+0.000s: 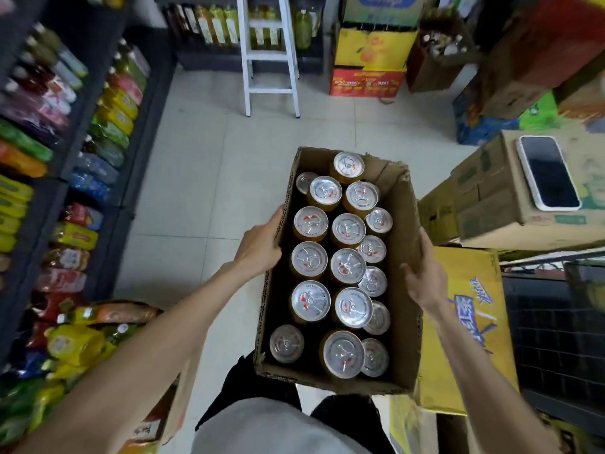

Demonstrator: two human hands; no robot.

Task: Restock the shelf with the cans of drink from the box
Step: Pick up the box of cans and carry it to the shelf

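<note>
Holding the open cardboard box [401,204] at mid-frame, both hands carry it above the floor; the left hand [262,245] presses its palm to the box's nine o'clock wall with the thumb hooked over the rim, its grip on that wall; the right hand [425,276] lies against the three o'clock wall, fingers folded over the rim, gripping it too. Inside the box stand the cans of drink [347,229], upright, silver tops up, packed in rows with a few gaps along the nine o'clock side. Below and around the box lies a pale tiled floor [196,178]; at nine o'clock runs a dark shelf [82,103] crowded with coloured bottles and packets; at twelve o'clock a white stepladder [271,90] stands on the tiles, before more bottles. At one o'clock, yellow and red cartons [370,67] are stacked; at three o'clock sits a brown carton with a phone [548,173] lying face up on top; just beside the right hand, at four o'clock, is a yellow carton [471,326] with blue lettering.
</note>
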